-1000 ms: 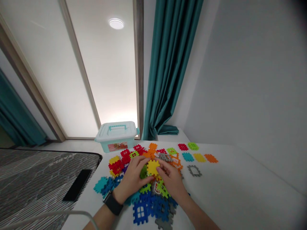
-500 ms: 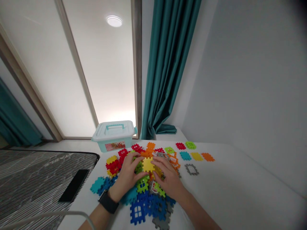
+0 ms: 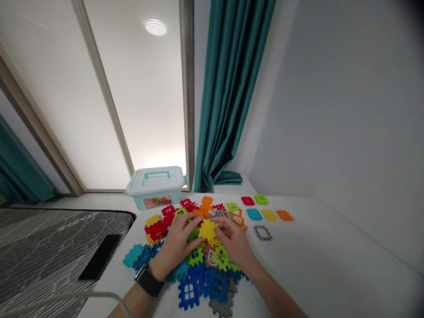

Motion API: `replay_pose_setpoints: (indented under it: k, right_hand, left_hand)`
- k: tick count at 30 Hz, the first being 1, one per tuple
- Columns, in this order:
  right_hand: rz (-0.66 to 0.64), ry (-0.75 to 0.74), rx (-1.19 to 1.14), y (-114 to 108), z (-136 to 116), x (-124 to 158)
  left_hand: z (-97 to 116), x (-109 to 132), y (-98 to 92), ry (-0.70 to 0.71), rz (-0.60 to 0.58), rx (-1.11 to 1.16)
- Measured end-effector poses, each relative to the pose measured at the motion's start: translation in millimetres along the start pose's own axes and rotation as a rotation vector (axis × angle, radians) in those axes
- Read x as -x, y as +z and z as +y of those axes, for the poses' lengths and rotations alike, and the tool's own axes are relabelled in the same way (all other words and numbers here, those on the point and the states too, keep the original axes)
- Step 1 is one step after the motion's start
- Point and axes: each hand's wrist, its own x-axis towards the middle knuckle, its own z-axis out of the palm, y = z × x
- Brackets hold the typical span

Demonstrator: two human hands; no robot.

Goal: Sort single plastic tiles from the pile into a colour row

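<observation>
Near the middle of the white tabletop [image 3: 298,265], in the head view, a yellow waffle block [image 3: 208,230] has turned since the moment before. It now sits at a new angle, slightly lower and further right, above the heap of pieces. The fingertips of the left hand [image 3: 175,247] and the right hand [image 3: 233,242] close on it from either side, so it looks held, not released. Just beside it, a green waffle block [image 3: 194,235] lies against the left fingers. A blue window block [image 3: 189,292] rests at the heap's near side, and a grey frame block [image 3: 263,232] lies well apart to the right. Past the heap, toward the far edge, stands a lidded plastic storage box [image 3: 155,185].
</observation>
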Motion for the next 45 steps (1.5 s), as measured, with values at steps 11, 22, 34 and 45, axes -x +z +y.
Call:
replay_pose_setpoints:
  k: [11,22,34,45]
  right_hand:
    - [0.044,0.127,-0.217,18.3,-5.2,6.7]
    - [0.038,0.083,-0.131,6.5,-8.3,2.7]
    - [0.022,-0.322,0.384,-5.1,-15.9,4.9]
    - [-0.121,-0.476,0.642,-12.8,-17.0,6.1]
  left_hand:
    - [-9.4,-1.1,2.1,-0.083,0.108,0.020]
    - [2.4,0.0,-1.0,-0.014,-0.056,0.096]
    - [-1.6,2.2,7.3,-0.100,-0.040,0.206]
    - [-2.8,4.2,19.8,-0.112,0.065,0.210]
